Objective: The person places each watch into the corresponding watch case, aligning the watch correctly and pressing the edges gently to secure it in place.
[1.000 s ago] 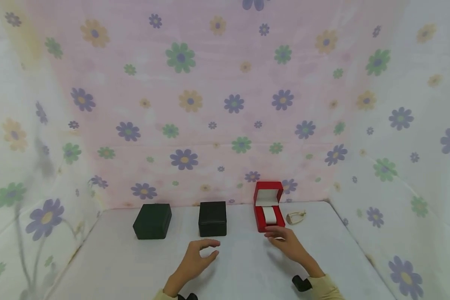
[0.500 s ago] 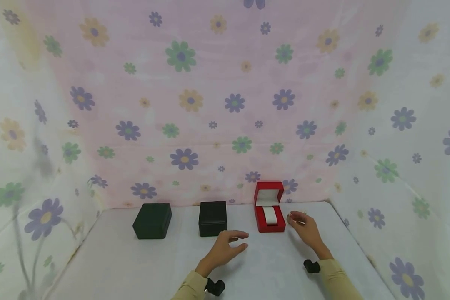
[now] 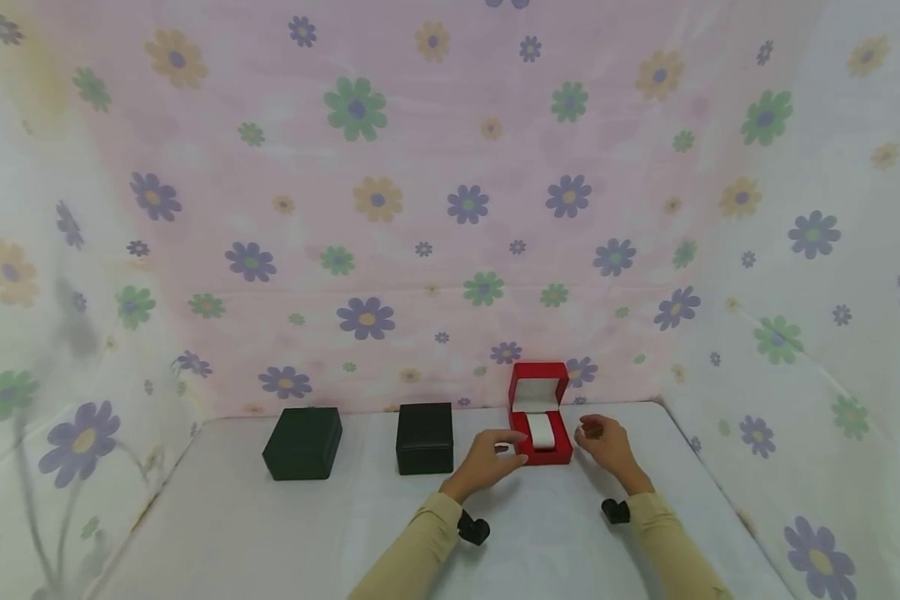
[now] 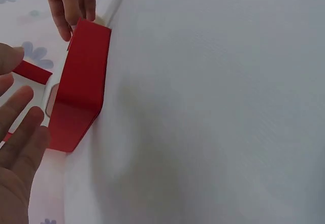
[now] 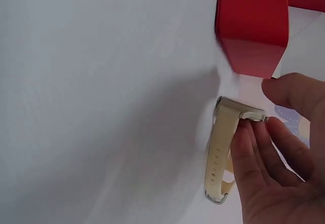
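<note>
An opened red watch box (image 3: 551, 457) stands on the white-covered table, its lid raised and a white cushion (image 3: 542, 431) inside. My left hand (image 3: 487, 460) hovers at the box's front left side, fingers apart from the thumb and nothing between them. Just right of the box is my right hand (image 3: 607, 446). In the right wrist view its fingers touch a wristwatch (image 5: 223, 137) with a cream strap, while the thumb stays apart from it near the box's corner. The hand mostly hides the watch in the head view.
A dark green box (image 3: 302, 444) and a black box (image 3: 424, 439), both closed, stand in a row to the left. Flower-printed cloth (image 3: 420, 167) walls the table at the back and both sides.
My left hand has moved right and forward, from before the black box to the red box. The right hand has moved from the red box's front to the watch on its right.
</note>
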`<state>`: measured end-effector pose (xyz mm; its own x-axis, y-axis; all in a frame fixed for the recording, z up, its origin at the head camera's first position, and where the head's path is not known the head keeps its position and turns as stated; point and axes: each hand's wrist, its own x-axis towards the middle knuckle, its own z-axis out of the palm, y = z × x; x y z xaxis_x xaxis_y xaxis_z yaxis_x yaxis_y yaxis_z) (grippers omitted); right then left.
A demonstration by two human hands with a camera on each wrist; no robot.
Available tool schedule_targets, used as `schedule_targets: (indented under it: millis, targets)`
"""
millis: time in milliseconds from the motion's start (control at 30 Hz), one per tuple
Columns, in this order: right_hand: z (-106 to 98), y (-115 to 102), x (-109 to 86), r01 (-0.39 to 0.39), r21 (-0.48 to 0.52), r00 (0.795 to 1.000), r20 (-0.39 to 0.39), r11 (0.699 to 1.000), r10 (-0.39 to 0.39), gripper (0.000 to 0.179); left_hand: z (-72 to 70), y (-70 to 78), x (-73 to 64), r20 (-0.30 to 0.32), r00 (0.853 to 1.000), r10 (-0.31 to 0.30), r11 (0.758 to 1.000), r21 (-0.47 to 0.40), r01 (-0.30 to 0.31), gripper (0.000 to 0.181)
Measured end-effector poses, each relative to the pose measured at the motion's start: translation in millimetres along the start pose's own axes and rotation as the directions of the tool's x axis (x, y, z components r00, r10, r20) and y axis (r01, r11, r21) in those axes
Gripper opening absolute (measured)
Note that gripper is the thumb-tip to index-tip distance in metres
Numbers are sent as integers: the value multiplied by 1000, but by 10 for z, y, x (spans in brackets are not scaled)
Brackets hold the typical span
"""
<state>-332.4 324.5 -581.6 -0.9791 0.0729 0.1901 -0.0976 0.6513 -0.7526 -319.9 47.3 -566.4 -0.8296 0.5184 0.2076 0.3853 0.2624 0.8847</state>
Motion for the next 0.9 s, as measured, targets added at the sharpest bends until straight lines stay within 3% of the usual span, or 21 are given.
schedule_targets:
  millis: [200, 367, 767, 900]
  targets:
    - [-51, 59, 72, -19, -28, 994, 109, 999, 22, 38, 92, -53, 232, 4, 1000, -15, 1000, 10, 15, 48]
    - [-98, 80, 128, 4, -48, 986, 164, 999, 4, 38, 123, -60, 377, -29, 999, -35, 996, 84, 37, 48]
    - [-141, 121, 126, -41, -20, 982, 185, 999, 44, 40, 247, -14, 578, -57, 996, -71, 983, 167, 80, 58]
    - [-139, 130, 110, -54, -26, 980, 192, 998, 58, 38, 311, -53, 603, -47, 996, -76, 967, 240, 85, 63]
